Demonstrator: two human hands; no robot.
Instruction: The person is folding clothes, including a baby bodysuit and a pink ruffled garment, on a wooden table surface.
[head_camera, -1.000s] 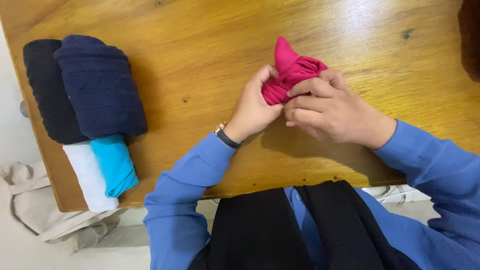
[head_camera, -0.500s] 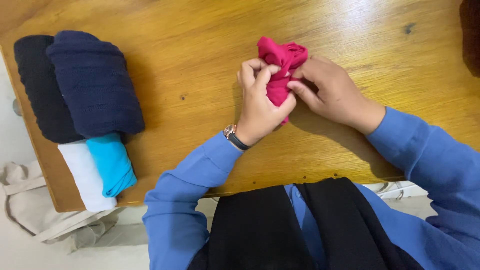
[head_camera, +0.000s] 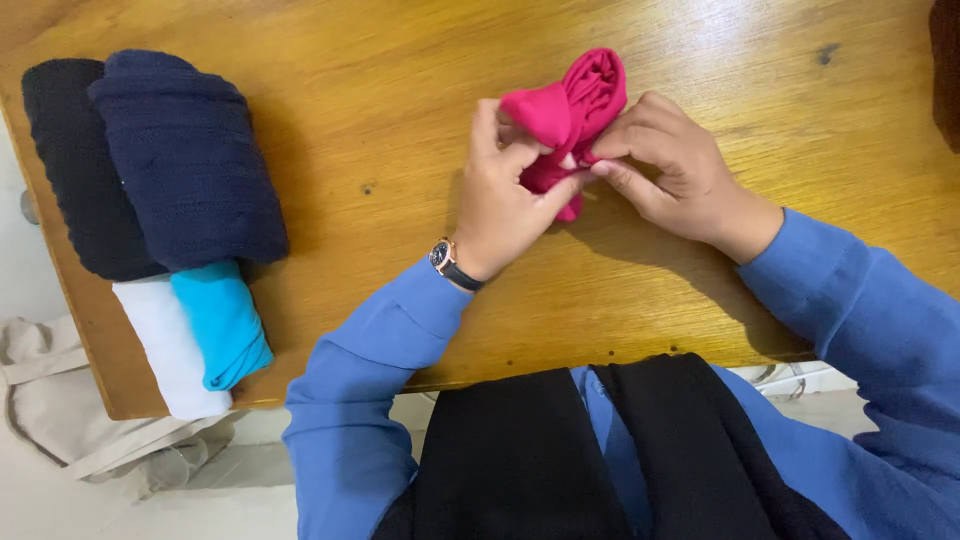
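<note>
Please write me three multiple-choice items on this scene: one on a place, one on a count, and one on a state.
1. Where do the rolled cloths lie on the table?
A. at its left end
B. right of the hands
C. in the person's lap

2. How many rolled cloths lie there?
A. two
B. four
C. six

3. How is the pink cloth held?
A. flat on the wood, untouched
B. bunched, gripped by both hands
C. by the left hand alone

Answers:
1 A: the black roll, navy roll, white roll and blue roll sit at the left end.
2 B: those four rolls are all that lie there.
3 B: the left hand and right hand both pinch it.
</note>
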